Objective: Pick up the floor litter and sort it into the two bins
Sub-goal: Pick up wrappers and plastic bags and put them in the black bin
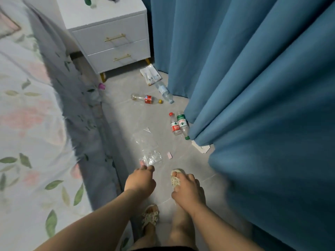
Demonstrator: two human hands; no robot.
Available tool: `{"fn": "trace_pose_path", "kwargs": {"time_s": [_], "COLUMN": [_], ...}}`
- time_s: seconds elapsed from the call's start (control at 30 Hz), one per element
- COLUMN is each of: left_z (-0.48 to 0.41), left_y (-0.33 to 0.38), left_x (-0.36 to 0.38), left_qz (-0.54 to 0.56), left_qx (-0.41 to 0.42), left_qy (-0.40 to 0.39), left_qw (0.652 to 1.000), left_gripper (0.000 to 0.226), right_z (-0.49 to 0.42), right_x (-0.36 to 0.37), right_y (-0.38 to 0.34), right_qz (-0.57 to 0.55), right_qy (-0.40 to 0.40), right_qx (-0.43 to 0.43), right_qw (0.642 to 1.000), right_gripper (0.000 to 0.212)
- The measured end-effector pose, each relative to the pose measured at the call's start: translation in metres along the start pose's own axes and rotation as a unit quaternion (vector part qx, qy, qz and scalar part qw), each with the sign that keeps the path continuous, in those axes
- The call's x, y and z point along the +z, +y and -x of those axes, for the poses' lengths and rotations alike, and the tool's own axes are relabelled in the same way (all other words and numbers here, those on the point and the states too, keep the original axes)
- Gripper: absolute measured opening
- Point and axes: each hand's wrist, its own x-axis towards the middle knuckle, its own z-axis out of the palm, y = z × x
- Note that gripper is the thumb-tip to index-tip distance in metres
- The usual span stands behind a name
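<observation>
Litter lies along the grey floor between the bed and the curtain. My left hand (140,180) reaches down, and its curled fingertips pinch the near edge of a crumpled clear plastic wrapper (153,157). A small pink scrap (141,162) lies beside those fingertips, and another pink scrap (169,155) lies to the right. A flat clear plastic bag (145,140) is just beyond. My right hand (186,189) hangs over my slippered foot, fingers loosely curled and holding nothing. Farther off lie a red-label bottle (175,125), a green-label bottle (182,122), a yellow-capped bottle (145,99) and a blue-capped bottle (164,91). No bin is in view.
A floral bed (27,124) fills the left side and a blue curtain (253,87) hangs on the right, leaving a narrow floor strip. A white nightstand (112,42) stands at the far end, with paper packaging (150,74) by it. A white card piece (201,147) lies at the curtain's hem.
</observation>
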Motion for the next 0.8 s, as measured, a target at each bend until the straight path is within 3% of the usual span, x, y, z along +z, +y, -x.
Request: {"fn": "trace_pose_path", "kwargs": {"time_s": [0.47,0.8], "left_z": [-0.144,-0.246], "left_y": [-0.016,-0.073], "left_x": [-0.034,0.032], "left_qz": [0.132,0.178], "left_qx": [-0.133,-0.205], "left_qy": [0.033,0.001], "left_qw": [0.982,0.962], "left_gripper": [0.046,0.047], "right_z": [-0.185,-0.308], "right_x": [-0.065,0.005], "right_y": [-0.037,-0.035], "right_qz": [0.146,0.159], "right_qy": [-0.101,-0.134], "right_qx": [-0.091,-0.085], "right_qw": [0.980,0.974], "right_gripper": [0.051,0.051]}}
